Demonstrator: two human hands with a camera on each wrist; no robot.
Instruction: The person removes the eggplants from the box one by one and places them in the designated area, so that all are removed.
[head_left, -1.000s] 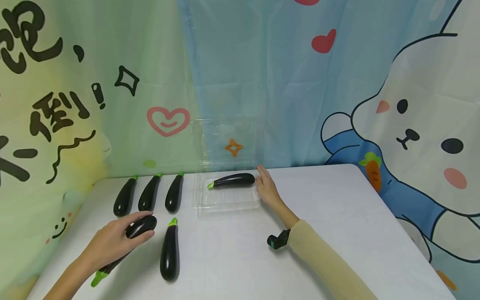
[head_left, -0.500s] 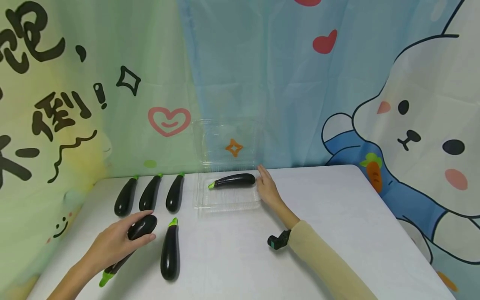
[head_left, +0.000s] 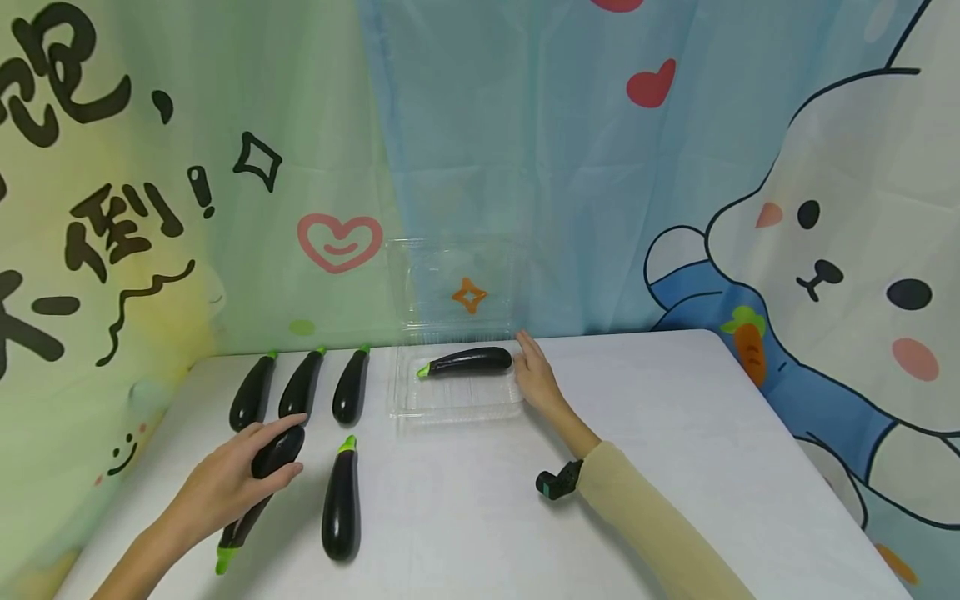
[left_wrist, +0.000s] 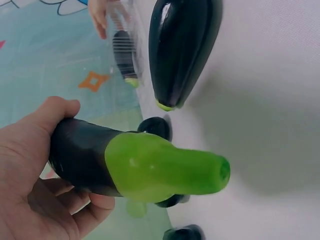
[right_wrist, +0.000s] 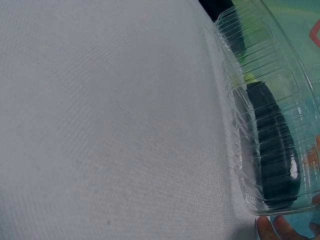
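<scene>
My left hand grips a dark eggplant, thumb on one side and fingers on the other. Its green stem end points toward the near side and faces the left wrist camera. At the back of the table stands a clear plastic clamshell box with its lid raised. One eggplant lies crosswise inside it, stem to the left. Against the box's right side rests my right hand, fingers extended. Close to the held eggplant, another eggplant lies on the table.
Three more eggplants lie side by side at the back left: a left one, a middle one and a right one. All rest on a white-covered table. A printed curtain hangs right behind it.
The stem end of the held eggplant has swung to the right, and my left hand has shifted very slightly. The right hand and the box have stayed put.
</scene>
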